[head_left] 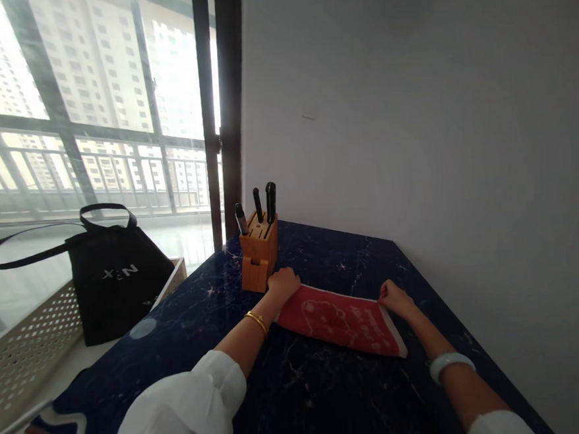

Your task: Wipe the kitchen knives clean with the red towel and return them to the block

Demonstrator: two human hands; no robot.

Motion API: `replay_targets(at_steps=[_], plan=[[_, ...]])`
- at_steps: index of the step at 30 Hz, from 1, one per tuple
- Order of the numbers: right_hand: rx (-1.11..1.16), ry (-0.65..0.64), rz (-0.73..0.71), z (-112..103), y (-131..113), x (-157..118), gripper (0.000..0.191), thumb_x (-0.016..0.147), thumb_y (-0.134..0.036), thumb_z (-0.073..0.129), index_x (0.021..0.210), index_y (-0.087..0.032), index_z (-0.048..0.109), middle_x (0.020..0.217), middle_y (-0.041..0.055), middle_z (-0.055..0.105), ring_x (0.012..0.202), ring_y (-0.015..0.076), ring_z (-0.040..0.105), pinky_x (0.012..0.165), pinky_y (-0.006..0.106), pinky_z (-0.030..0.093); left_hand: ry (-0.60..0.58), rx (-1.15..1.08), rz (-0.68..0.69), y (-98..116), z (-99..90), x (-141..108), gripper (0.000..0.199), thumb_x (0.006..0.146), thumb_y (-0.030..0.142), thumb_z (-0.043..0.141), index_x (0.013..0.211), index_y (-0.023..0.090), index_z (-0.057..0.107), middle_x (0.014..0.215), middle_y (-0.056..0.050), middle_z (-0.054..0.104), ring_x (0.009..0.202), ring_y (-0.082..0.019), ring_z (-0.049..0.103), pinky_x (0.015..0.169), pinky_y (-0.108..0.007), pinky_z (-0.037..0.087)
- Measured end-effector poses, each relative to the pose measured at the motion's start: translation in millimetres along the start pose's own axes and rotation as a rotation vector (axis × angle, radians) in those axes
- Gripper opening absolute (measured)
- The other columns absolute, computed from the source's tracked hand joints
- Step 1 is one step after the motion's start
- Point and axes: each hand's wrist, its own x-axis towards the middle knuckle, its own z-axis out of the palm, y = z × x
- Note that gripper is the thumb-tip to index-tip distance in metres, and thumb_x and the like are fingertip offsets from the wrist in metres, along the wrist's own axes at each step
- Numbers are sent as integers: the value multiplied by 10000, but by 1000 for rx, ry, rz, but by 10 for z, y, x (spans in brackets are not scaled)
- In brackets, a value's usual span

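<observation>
"Checking the grip: is anything held?"

"The left hand [283,283] and right hand [395,300] lie curled at opposite ends of a red towel [337,321]; I cannot tell whether either pinches it."

"Where does it lie, and how far along?"

"Flat, apparently folded, on the dark marble bench [332,399], near a wooden knife block [259,253], its knives seated; nothing shows beyond that."

Red cloth towel [339,322], glossy dark stone countertop [322,254], smooth wooden knife block [260,259], matt black fabric bag [112,309]
</observation>
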Motion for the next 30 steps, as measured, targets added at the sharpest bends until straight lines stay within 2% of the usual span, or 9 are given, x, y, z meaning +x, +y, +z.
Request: replay_targets(at_steps=[5,9,12,15,19,23,27,30], plan=[[187,-88,122,-147,204,-241,253,645,-190,590,747,-197,359,727,31,562,721,184,588,597,273,428,-35,31,131,78,-19,-366,294,847,332,467,1058,134,522,1029,-73,568,893,-183,563,771,-390,460],[401,-255,200,-235,288,-508,254,673,-261,579,775,-200,354,747,36,594,666,153,615,566,257,472,-96,24,370,245,71,-883,246,842,270,414,952,154,601,973,-102,620,881,-238,590,740,-387,456],[521,-327,206,-197,287,-638,288,653,-248,587,800,-206,343,791,28,609,689,129,618,602,242,478,-148,7,541,320,171,-1241,238,782,284,452,917,203,631,895,-94,658,827,-269,613,682,-373,466],[564,-329,215,-113,268,-686,317,619,-229,599,796,-209,337,674,-20,576,622,112,595,558,214,449,-156,-1,610,277,200,-1417,251,756,309,467,919,211,632,851,-95,671,774,-276,624,644,-367,467],[535,-301,214,-118,205,-678,315,574,-236,617,768,-200,373,535,-65,475,494,104,517,431,194,338,-112,-18,613,85,118,-1412,291,820,336,373,896,206,623,830,-84,667,745,-241,620,634,-324,448],[536,-279,129,-320,-34,-654,282,602,-283,590,752,-204,365,601,-45,507,536,98,514,456,191,344,-71,-65,636,-120,19,-1308,292,806,404,415,768,209,629,760,-53,662,689,-191,601,608,-259,405],[552,-266,-19,-440,-541,-617,258,632,-276,557,725,-215,324,556,-64,458,498,82,479,446,182,337,73,-114,490,-335,-90,-1112,306,815,402,398,684,206,593,658,-29,627,646,-170,577,592,-242,358],[514,-246,-107,-319,-1017,-547,281,609,-228,576,725,-216,319,525,-71,451,486,90,473,439,185,334,160,-143,380,-511,-178,-946,346,845,399,335,668,202,556,635,-13,590,628,-152,552,569,-229,329]])
